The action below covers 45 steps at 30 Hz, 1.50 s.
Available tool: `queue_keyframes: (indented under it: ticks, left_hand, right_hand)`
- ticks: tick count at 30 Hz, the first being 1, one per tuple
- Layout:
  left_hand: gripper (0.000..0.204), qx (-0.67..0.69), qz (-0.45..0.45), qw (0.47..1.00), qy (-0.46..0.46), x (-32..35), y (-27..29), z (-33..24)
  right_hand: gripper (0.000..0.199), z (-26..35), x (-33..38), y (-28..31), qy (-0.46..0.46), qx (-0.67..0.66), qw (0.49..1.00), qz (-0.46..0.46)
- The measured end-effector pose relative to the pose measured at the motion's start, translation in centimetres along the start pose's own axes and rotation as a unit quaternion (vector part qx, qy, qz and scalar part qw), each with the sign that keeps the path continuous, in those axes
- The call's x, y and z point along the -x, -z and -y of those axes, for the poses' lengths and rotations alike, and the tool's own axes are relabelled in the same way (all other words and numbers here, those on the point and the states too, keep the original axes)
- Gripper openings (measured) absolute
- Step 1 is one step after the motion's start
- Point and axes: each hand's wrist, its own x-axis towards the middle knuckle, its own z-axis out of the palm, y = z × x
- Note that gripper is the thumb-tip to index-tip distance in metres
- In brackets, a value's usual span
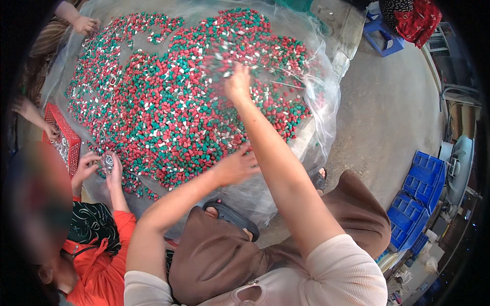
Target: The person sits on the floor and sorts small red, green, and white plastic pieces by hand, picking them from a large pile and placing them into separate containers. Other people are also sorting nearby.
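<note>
Many small cone-shaped pieces in red, green and white lie spread over a translucent plastic sheet. My right hand reaches out over the far part of the pile, and some pieces beside its fingers are blurred by motion. The same blur smears those fingers, so their hold does not show. Low over the near edge of the pile is my left hand, its fingers apart and slightly blurred, with nothing seen in it. Thin pale strands run across the pieces to the right of my right hand.
A person in an orange top sits at my left, handling a small silvery object. Other people's hands show at the far left, one by a red basket. A blue stool and blue trays stand right.
</note>
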Motion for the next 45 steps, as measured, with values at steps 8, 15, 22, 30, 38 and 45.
queue_keyframes:
  ticks: [8,15,22,30,38,45]
  left_hand:
    - [0.044,-0.017,-0.014,0.999,0.048,-3.3,-4.8,2.5]
    - [0.037,-0.083,-0.019,0.960,0.266,-0.8,0.3,10.8]
    - [0.041,-0.057,-0.049,0.939,0.335,1.4,0.9,11.4]
    - [0.023,0.048,-0.143,0.973,0.174,0.4,1.6,4.2]
    - [0.040,0.094,-0.004,0.986,0.137,0.9,-3.1,-3.1]
    - [0.039,0.141,-0.037,0.983,0.114,-2.7,-3.5,-5.2]
  right_hand:
    - [0.070,-7.9,0.7,11.0,0.089,0.034,0.994,-0.055]
    - [0.035,-10.7,0.4,28.9,-0.144,-0.162,0.976,0.035]
    - [0.050,-20.8,4.4,32.4,-0.271,-0.224,0.932,-0.087]
    - [0.100,-40.9,8.4,21.9,-0.254,-0.046,0.956,0.142]
    - [0.048,-25.5,7.0,24.8,-0.280,0.347,0.888,0.114]
    - [0.052,-23.9,7.3,32.1,-0.192,0.285,0.927,0.148]
